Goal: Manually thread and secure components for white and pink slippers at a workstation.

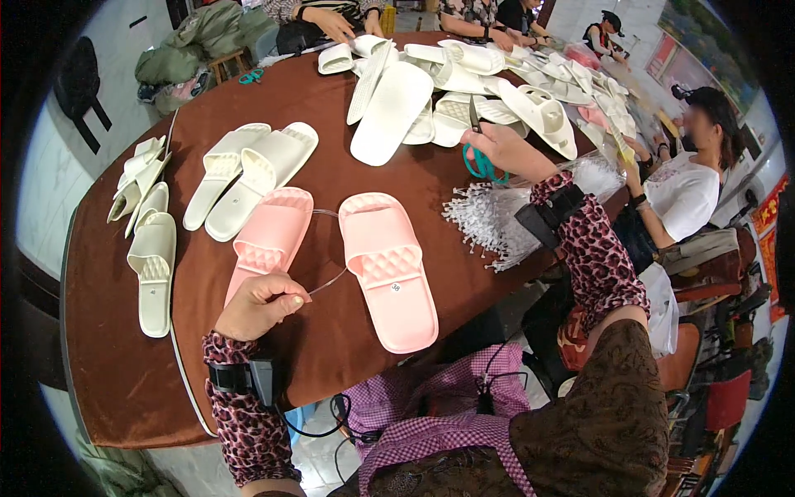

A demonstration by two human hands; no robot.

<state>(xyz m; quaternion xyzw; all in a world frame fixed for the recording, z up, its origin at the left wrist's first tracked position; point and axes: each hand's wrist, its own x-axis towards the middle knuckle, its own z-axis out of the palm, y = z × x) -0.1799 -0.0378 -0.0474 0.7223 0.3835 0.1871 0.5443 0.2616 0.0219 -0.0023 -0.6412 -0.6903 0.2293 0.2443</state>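
Observation:
Two pink slippers lie side by side in front of me, the left slipper (275, 228) partly covered by my left hand (261, 305). The right slipper (389, 273) has a small round size sticker on its footbed. A thin clear plastic tie (330, 283) runs between the pair, and my left thumb and forefinger are pinched on its near part. My right hand (513, 153) is raised at the right, closed around teal-handled scissors (485, 166) with dark blades pointing away from me. Below that hand is a bundle of white plastic ties (497, 222).
White slippers (257, 178) sit in pairs at the left. A big heap of white slippers (451, 79) covers the far right side of the brown-covered table (124, 373). Another pair of teal scissors (251, 76) lies at the far edge. Several people work around the table.

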